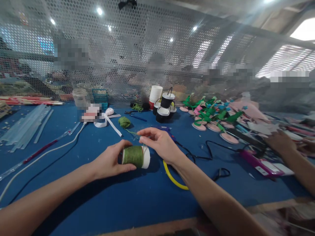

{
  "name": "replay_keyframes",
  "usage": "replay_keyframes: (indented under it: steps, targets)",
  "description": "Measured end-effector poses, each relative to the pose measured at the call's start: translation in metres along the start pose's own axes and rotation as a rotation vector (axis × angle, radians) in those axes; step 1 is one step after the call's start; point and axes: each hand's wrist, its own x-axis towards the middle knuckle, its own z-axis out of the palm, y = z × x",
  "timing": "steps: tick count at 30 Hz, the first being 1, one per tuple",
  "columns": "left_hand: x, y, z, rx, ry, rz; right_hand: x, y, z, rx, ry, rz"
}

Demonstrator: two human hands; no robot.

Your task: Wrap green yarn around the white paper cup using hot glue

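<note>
My left hand (pixel 113 159) is wrapped round a white paper cup (pixel 146 158) lying on its side just above the blue table. Green yarn (pixel 133 156) covers most of the cup's wall, leaving a white band bare at its right end. Above that band, my right hand (pixel 157 142) pinches the green yarn strand (pixel 133 132) between thumb and fingertips. The strand runs back to a small green yarn ball (pixel 124 122) on the table.
A yellow ring (pixel 173 178) lies beside my right forearm. Black-wrapped cups (pixel 163 114) and stacked white cups (pixel 156 94) stand behind. To the right are a purple power strip (pixel 261 164), green crafts on pink discs (pixel 211 114) and another person's hand (pixel 282 142). Glue sticks (pixel 23 126) lie left.
</note>
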Motion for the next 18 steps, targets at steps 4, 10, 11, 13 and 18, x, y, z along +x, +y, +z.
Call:
replay_keyframes:
  steps: [4,10,11,13,18]
  targets:
    - [0.0,0.003,0.0,-0.001,0.009,0.046,0.001,0.002,-0.002,0.015,0.028,0.016]
    - [-0.001,0.005,-0.001,0.038,0.028,0.143,0.002,0.007,-0.003,0.062,0.076,0.022]
    - [-0.001,0.005,-0.001,0.051,0.032,0.163,0.002,0.008,-0.002,0.065,0.079,0.025]
    - [-0.001,0.004,-0.001,0.069,0.034,0.2,0.003,0.009,-0.001,0.069,0.076,0.031]
    - [-0.001,0.002,0.0,0.097,0.041,0.265,0.003,0.012,0.0,0.081,0.076,0.038]
